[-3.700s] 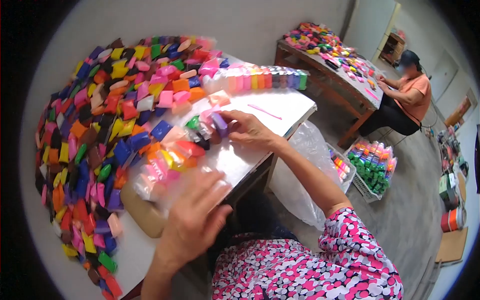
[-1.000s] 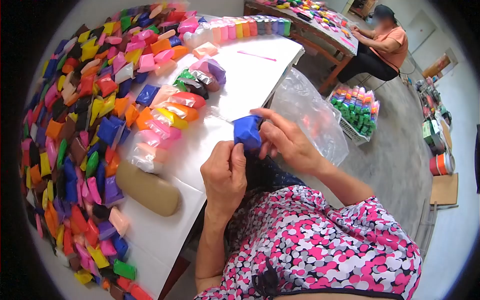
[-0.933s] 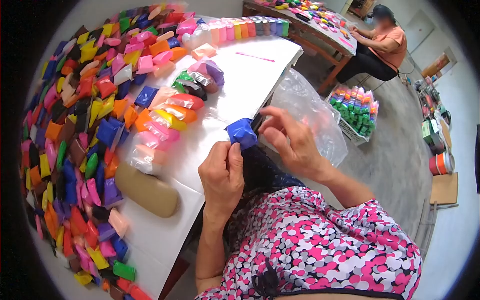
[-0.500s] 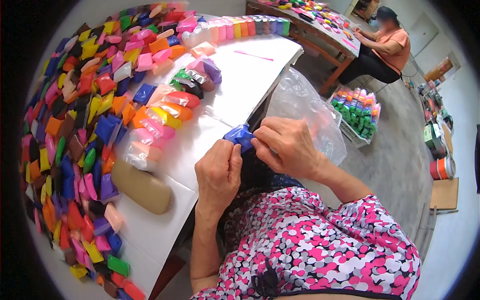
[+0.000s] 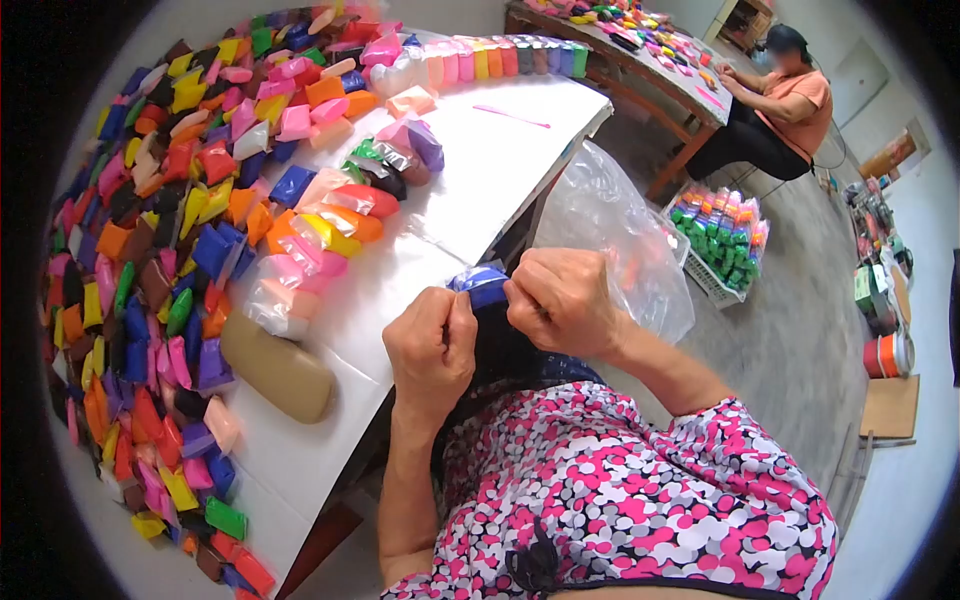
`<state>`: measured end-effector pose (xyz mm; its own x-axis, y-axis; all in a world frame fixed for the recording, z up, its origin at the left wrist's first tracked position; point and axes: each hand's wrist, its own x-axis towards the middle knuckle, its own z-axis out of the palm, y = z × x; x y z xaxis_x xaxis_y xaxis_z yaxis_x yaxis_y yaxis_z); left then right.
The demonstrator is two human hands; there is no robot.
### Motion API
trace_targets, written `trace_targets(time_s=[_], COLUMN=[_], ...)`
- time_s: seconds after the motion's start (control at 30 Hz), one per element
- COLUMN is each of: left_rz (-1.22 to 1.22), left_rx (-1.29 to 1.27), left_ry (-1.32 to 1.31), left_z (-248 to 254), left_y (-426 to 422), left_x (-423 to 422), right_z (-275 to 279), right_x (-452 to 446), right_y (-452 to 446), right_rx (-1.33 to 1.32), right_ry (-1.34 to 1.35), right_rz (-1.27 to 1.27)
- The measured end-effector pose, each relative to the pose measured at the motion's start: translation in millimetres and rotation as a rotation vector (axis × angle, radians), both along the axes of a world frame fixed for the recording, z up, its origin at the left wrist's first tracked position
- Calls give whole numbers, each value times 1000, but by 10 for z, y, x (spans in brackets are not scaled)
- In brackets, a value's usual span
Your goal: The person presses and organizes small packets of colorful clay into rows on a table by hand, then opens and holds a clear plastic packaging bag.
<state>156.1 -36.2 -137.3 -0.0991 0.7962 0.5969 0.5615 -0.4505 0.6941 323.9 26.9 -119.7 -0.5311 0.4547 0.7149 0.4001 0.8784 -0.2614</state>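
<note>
Pinching the left end of a blue packet (image 5: 484, 286) beside the tabletop (image 5: 540, 100), the left hand (image 5: 432, 340) has its grip closed. The packet's long axis seemingly runs crosswise to the right hand (image 5: 562, 303), whose grip also pinches it. Likely step: stretching it; the next move calls for even tension.

Blue packet (image 5: 485, 287), beside near counter (image 5: 480, 180): partly hidden by both hands (image 5: 565, 300). Clear bag (image 5: 610, 220), right of near counter: contents indistinct. Far counter (image 5: 620, 65), beyond: top cut off.

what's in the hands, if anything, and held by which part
A blue packet, pinched at opposite ends: one in the left hand, the other in the right hand.
</note>
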Motion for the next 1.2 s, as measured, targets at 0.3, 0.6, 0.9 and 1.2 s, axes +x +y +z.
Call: trace_targets(time_s=[0.3,0.6,0.9,1.2], left_rz=[-23,-72,-27,5], left_rx=[9,-140,-195,0], left_ry=[71,204,208,235], left_z=[-15,144,93,225], left_y=[10,-42,-49,-108], left_x=[-42,-16,-44,43], right_z=[56,-45,-154,-137], right_x=[19,32,-24,-48], right_y=[87,51,97,163], right_rx=[-92,-24,-81,-38], right_ry=[-62,54,-13,157], right_rz=[110,156,118,259])
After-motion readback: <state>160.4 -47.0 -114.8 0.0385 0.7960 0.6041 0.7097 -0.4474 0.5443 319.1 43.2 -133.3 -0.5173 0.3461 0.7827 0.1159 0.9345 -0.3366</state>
